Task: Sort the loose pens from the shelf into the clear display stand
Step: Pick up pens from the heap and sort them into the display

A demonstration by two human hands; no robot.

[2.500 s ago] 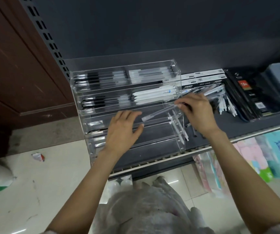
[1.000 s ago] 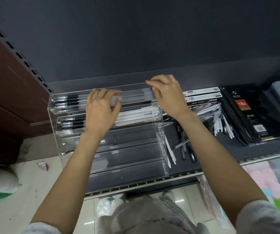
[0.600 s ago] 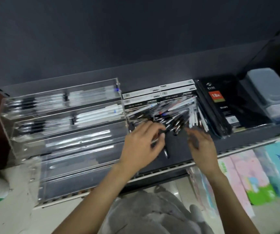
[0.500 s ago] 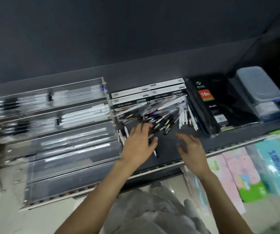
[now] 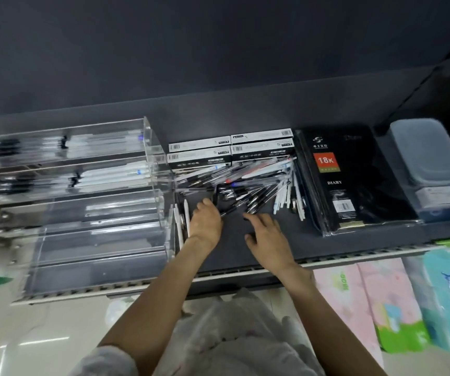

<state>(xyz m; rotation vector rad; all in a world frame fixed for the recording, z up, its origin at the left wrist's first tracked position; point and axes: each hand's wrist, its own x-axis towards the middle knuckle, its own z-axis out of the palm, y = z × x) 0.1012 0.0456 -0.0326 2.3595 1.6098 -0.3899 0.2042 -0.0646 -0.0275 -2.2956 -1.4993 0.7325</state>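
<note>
Both my hands at the loose pens [image 5: 248,185] on the shelf [image 5: 286,234]: left hand [image 5: 206,223] curled, grip unclear; right hand [image 5: 268,237] spread, holding nothing.

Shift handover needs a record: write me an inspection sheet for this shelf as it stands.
Surface: dark shelf, bare patch at front.
Job's things: loose pens heaped beside clear display stand; upper two tiers hold pens, lower tiers look empty.
Clutter: pen boxes, diary, lidded container.
Grips: left hand on pens at the heap's edge, grip unclear; right hand open, holding nothing.
Cables: nothing seen.
Surroundings: tissue packs below, tiled floor.
</note>
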